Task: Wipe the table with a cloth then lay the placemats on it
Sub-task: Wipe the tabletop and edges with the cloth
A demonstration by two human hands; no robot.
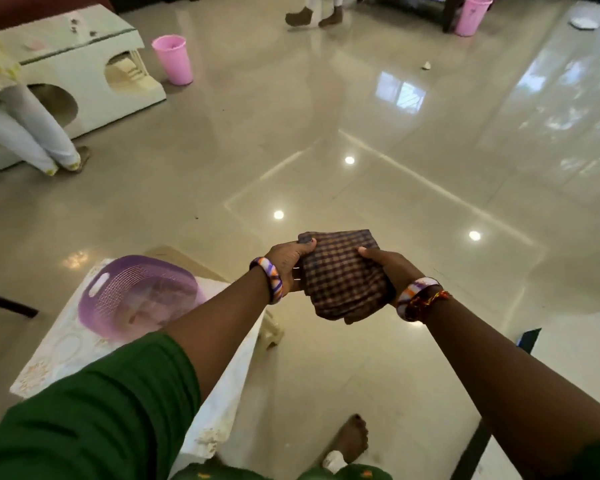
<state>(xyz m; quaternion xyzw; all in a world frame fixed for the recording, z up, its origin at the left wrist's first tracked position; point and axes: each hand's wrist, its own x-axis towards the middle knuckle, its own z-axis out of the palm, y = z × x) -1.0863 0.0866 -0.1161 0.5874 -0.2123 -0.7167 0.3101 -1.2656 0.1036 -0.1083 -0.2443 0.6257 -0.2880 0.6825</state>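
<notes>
The task is judged to be at an early stage: no wiping contact is shown, and no placemats can be identified as laid. A folded checked cloth (340, 275) is held in the air above the tiled floor (395, 150), in front of the body and to the right of the small counter (63, 358). The cloth is gripped at its left edge by the left hand (288, 265) and at its right edge by the right hand (387, 268); the fingers of both are curled round the fabric. The cloth appears soft, brown and purple in a small check, folded in several layers, with loose corners hanging below. A purple perforated basket (136, 292) rests on the patterned counter covering.
</notes>
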